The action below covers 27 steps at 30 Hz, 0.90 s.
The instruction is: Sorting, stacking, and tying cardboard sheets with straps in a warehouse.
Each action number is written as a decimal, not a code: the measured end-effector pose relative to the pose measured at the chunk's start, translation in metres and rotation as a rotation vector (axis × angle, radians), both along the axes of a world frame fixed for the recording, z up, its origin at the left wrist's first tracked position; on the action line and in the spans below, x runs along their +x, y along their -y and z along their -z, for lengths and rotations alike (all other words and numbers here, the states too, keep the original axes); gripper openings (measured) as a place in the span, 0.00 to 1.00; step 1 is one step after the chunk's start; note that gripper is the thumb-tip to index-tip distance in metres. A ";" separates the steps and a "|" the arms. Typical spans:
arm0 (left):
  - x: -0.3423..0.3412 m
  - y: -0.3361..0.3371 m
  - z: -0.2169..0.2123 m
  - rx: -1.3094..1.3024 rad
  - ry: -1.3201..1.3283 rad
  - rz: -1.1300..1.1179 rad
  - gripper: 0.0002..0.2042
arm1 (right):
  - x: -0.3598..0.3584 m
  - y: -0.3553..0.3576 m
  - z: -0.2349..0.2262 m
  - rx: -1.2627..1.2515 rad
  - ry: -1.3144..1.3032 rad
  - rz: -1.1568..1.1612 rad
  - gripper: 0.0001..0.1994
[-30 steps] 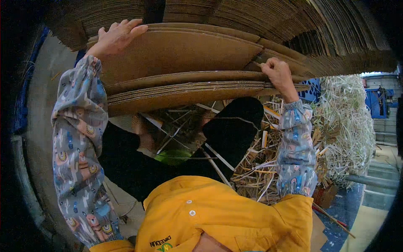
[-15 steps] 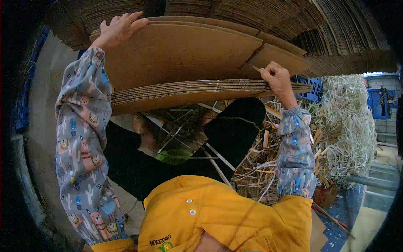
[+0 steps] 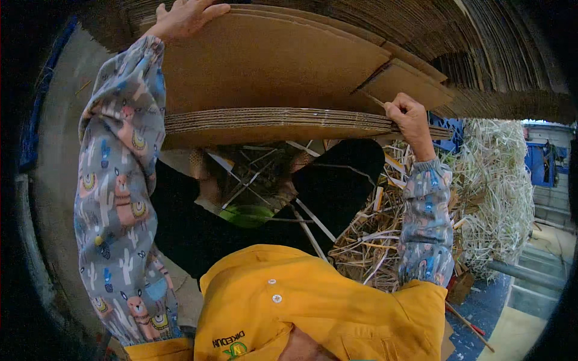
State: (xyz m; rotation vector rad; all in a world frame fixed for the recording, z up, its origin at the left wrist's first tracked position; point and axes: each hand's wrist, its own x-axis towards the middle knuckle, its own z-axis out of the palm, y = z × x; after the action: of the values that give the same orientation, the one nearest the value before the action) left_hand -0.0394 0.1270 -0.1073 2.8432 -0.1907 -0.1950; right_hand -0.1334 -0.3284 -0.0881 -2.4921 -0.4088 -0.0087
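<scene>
I hold a thick bundle of flat brown corrugated cardboard sheets (image 3: pixel 271 72) in front of me, raised above my legs. My left hand (image 3: pixel 183 15) is curled over the bundle's far top edge at the upper left. My right hand (image 3: pixel 409 117) grips the near right edge of the bundle, fingers closed around the layered sheet ends. Both forearms wear patterned grey sleeve covers. More stacked cardboard (image 3: pixel 481 54) rises behind the bundle and fills the top of the view.
Under the bundle lie loose strips of cardboard offcuts (image 3: pixel 361 246) around my dark trousers. A big heap of pale shredded strips (image 3: pixel 494 192) sits at the right. Grey concrete floor (image 3: pixel 54 180) runs along the left, blue crates (image 3: pixel 542 162) stand far right.
The bundle has risen and tipped up, showing more of its top face. My left hand moved higher, and my right hand shifted right and slightly down along the edge.
</scene>
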 end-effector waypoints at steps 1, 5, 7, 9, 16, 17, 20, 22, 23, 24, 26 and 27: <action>-0.001 -0.004 0.000 0.011 0.014 -0.030 0.33 | 0.002 -0.003 0.001 0.017 -0.025 -0.006 0.13; 0.008 0.004 0.002 0.050 0.075 -0.084 0.32 | -0.005 0.002 -0.012 0.283 -0.136 0.083 0.13; 0.010 0.008 -0.005 0.043 0.040 -0.093 0.32 | -0.012 0.005 -0.015 0.389 -0.088 0.102 0.13; 0.012 0.008 -0.013 0.041 0.011 -0.104 0.32 | -0.007 0.045 -0.015 0.646 0.062 0.158 0.11; 0.042 -0.031 0.039 0.175 0.305 0.058 0.35 | 0.011 0.062 -0.026 0.889 0.299 0.535 0.11; 0.035 -0.019 0.032 0.124 0.238 0.026 0.34 | 0.019 0.055 -0.022 0.647 0.335 0.471 0.13; 0.019 -0.012 0.011 0.094 0.149 0.049 0.34 | 0.049 0.034 -0.011 0.194 0.432 0.235 0.15; 0.014 -0.017 0.011 -0.023 0.092 -0.013 0.36 | 0.066 0.013 -0.010 0.079 0.467 0.212 0.16; 0.012 -0.020 0.010 -0.109 0.040 0.005 0.39 | 0.071 0.009 -0.011 -0.052 0.490 0.187 0.16; 0.013 -0.023 0.011 -0.103 0.050 0.002 0.39 | 0.073 0.010 -0.010 -0.044 0.499 0.186 0.16; 0.012 -0.022 0.007 -0.385 -0.108 0.146 0.41 | 0.075 0.008 -0.006 -0.081 0.378 0.151 0.16; 0.009 -0.019 0.003 -0.242 -0.096 0.124 0.44 | 0.075 0.008 -0.006 -0.075 0.342 0.183 0.17</action>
State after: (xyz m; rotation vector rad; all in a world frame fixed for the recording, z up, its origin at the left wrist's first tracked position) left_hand -0.0300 0.1462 -0.1106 2.5770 -0.3464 -0.3118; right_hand -0.0587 -0.3369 -0.0819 -2.5966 -0.3221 -0.5075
